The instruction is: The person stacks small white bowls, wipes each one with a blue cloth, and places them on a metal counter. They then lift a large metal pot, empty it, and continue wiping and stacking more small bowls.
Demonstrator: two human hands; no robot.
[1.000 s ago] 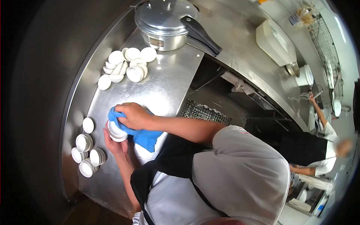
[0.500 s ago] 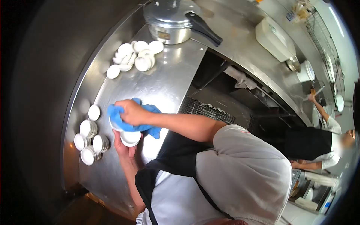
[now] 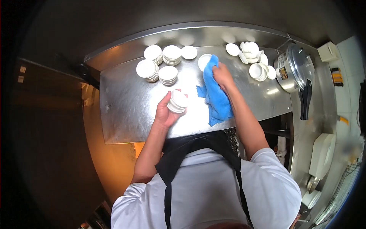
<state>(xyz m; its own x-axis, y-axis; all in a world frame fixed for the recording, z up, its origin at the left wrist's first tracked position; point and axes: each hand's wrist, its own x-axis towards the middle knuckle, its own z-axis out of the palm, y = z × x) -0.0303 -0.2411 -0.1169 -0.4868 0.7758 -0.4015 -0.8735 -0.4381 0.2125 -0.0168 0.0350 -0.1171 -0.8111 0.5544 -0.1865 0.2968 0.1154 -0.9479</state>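
My left hand (image 3: 166,113) is closed around a short stack of small white dishes (image 3: 178,100), thumb along one side, over the front of the steel table. My right hand (image 3: 223,77) grips a blue cloth (image 3: 216,100) that hangs down toward the table's front edge. At the cloth's upper end a white dish (image 3: 204,62) shows, partly covered by it; whether those fingers also hold the dish I cannot tell. Several stacks of white dishes (image 3: 168,72) stand behind my left hand, with a single dish (image 3: 189,52) beside them.
A loose heap of white dishes (image 3: 251,51) lies at the back right of the steel table (image 3: 122,103). Past it stands a pressure cooker (image 3: 291,68), its black handle pointing toward me. A raised steel edge runs along the back. A white bin (image 3: 322,154) sits far right.
The view has swung round with my head. My hands, close together before, are now apart: the right has moved away with the blue cloth, while the left keeps its dishes.
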